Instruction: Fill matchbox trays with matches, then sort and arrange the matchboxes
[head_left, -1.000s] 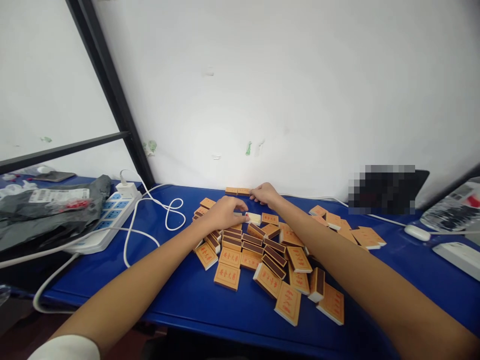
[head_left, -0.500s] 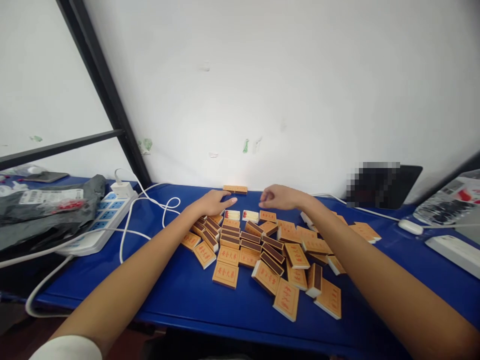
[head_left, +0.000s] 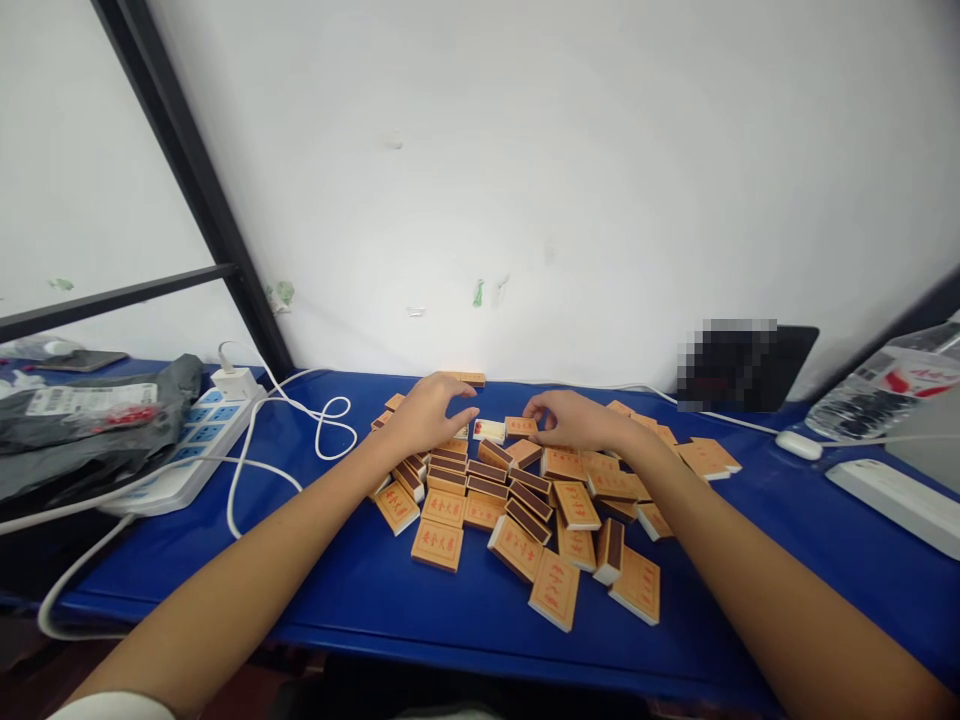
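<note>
My left hand [head_left: 431,412] is open, thumb and forefinger apart, over the far left of the matchbox pile. Its thumb partly covers an opened matchbox whose white edge shows beneath. Just right of that lies another opened matchbox [head_left: 489,431] with red match heads showing at one end. My right hand [head_left: 574,420] has curled fingers, thumb and forefinger at the right end of a closed tan matchbox [head_left: 519,427]. Nearer me, many matchboxes [head_left: 442,508] lie flat or on their sides, some showing dark striking strips. One more matchbox [head_left: 472,380] stands by the wall, partly behind my left hand.
A white power strip [head_left: 176,450] with cables lies left, beside grey plastic packaging [head_left: 67,430]. At the right are a dark tablet-like object [head_left: 780,370], a white cable adapter [head_left: 799,445], a plastic bottle [head_left: 862,400] and a long white block [head_left: 896,505]. The wall bounds the blue table [head_left: 337,590].
My right hand has come down to the closed matchbox beside the opened ones. My left hand has shifted right over the left opened matchbox, its thumb and forefinger apart. The view has shifted slightly.
</note>
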